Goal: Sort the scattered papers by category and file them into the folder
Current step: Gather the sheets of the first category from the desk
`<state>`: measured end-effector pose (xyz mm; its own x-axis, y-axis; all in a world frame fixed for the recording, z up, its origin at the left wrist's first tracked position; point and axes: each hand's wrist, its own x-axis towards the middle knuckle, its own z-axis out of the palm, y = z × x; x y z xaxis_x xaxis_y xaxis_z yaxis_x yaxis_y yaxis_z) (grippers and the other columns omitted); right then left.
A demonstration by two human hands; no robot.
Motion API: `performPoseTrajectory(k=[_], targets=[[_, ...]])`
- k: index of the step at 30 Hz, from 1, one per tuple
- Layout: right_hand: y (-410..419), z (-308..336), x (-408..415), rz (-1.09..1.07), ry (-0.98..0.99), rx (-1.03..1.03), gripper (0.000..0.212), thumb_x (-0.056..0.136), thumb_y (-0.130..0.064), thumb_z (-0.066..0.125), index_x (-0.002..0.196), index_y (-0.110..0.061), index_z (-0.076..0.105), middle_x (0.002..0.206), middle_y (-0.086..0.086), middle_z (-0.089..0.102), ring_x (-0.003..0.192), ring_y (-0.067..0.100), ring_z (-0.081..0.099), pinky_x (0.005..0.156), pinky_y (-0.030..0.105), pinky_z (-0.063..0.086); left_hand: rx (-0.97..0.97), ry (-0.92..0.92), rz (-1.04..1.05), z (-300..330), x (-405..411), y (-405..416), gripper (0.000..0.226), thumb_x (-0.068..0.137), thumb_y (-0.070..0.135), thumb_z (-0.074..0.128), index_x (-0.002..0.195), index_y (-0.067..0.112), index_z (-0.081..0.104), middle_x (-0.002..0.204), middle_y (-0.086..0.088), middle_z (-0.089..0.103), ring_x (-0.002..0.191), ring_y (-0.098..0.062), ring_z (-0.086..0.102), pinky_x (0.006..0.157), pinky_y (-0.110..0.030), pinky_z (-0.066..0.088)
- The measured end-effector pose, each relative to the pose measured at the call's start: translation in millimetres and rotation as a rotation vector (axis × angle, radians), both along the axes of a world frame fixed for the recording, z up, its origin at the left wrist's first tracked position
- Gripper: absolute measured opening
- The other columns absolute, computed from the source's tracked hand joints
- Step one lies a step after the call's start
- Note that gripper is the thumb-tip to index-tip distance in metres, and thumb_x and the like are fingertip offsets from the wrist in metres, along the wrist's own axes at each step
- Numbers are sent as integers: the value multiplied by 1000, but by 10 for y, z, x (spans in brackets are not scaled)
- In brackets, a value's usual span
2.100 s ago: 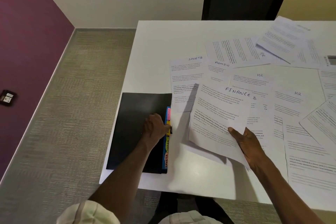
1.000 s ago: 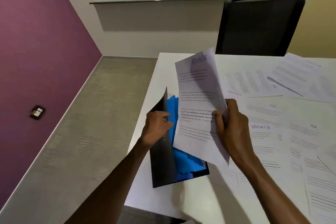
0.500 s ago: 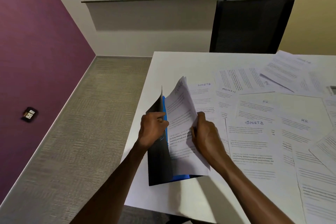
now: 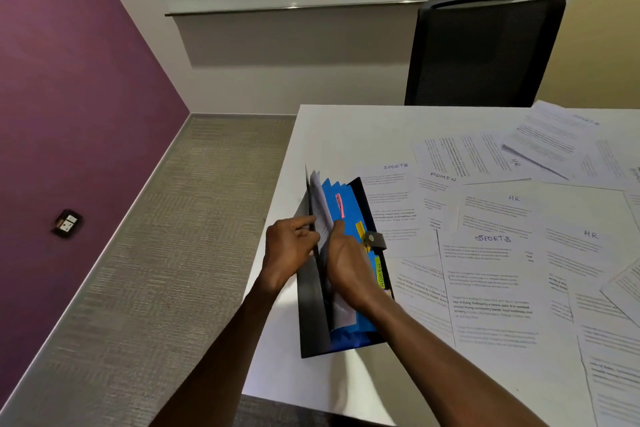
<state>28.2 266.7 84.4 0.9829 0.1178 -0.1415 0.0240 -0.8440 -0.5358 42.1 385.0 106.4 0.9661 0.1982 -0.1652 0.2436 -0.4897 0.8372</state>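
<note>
A: Where's the folder [image 4: 313,315] rn?
B: Near corner of the white surface [image 4: 332,135], standing open. Black front cover tipped up, blue dividers [image 4: 349,211] fanned out behind it w/ pink, yellow and green tabs.
A: And the hands?
B: Left hand [image 4: 289,253] has its grip curled round the cover's edge, holding it up. Right hand [image 4: 349,270] is down inside, fingers wrapped on a white sheet [image 4: 322,218] sitting between cover and first divider.
A: Sheet all the way in?
B: Its top edge sticks up past the hands, bottom corner shows lower down. Can't read its heading.
A: Rest of the papers [image 4: 491,288]?
B: Spread over the surface to the right, overlapping. Headings I can read: SPORTS, ADMIN, HR. Black chair [image 4: 485,55] at the far side, purple wall [image 4: 69,97] on the left.
</note>
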Motion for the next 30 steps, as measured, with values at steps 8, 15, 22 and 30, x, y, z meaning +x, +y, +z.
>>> performPoseTrajectory(k=[8, 15, 22, 30], targets=[[78, -258, -26, 137, -5, -23, 41, 101, -10, 41, 139, 3, 34, 101, 17, 63, 83, 28, 61, 64, 24, 37, -7, 2, 14, -40, -2, 67, 42, 83, 4, 69, 125, 10, 68, 94, -8, 77, 68, -10, 70, 74, -31, 62], [-34, -236, 14, 179, 103, -17, 16, 97, -4, 50, 113, -2, 49, 98, 14, 59, 76, 18, 48, 56, 20, 31, 8, 16, 2, -79, 28, 57, 42, 84, 4, 68, 126, 12, 67, 96, -9, 76, 69, -11, 69, 67, -20, 60], [-50, -245, -38, 140, 183, 73, 25, 99, -11, 48, 122, 0, 44, 105, 20, 59, 87, 28, 58, 67, 30, 38, 141, -8, -103, -178, 52, 108, 37, 88, 13, 71, 125, 12, 68, 112, -8, 73, 83, -15, 71, 73, -20, 59], [-482, -378, -411, -291, -123, 299, 23, 96, -15, 54, 118, -9, 54, 115, 5, 56, 87, 5, 50, 75, 14, 49, 261, -1, -219, -280, 129, -61, 37, 92, 14, 68, 129, 11, 63, 122, -6, 65, 88, -11, 63, 66, -14, 54]])
